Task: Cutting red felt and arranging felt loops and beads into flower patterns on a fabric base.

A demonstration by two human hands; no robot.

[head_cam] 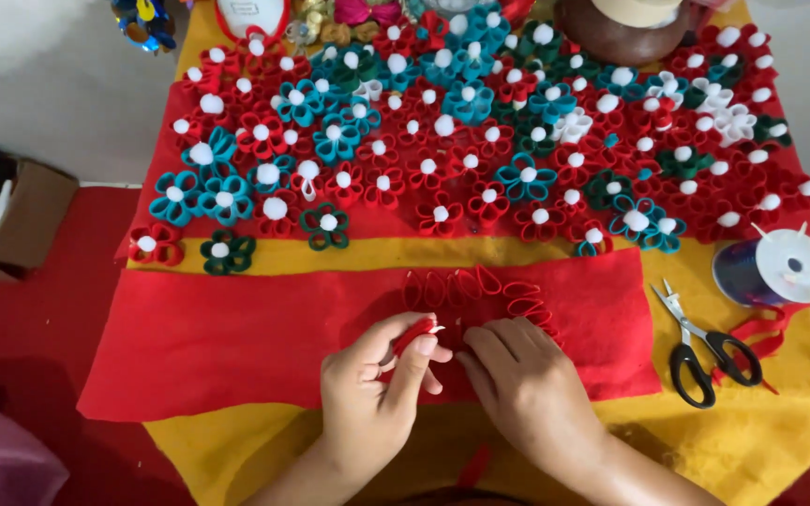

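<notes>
while the yellow cloth (780, 440) is covering the table, a red felt sheet (236, 337) is lying across it, and both hands are working at its middle. the left hand (367, 394) is pinching a small folded red ribbon loop (416, 333) between thumb and forefinger, closed tight on it. the right hand (527, 384) is lying palm down just beside it, fingers curled on the felt; whether it is holding anything i cannot tell. a row of red ribbon loops (480, 286) is sitting just beyond the fingertips. further back, a crowd of ribbon flowers (461, 141) is filling the cloth. a ribbon spool (780, 267) and black-handled scissors (705, 347) are resting to the right.
</notes>
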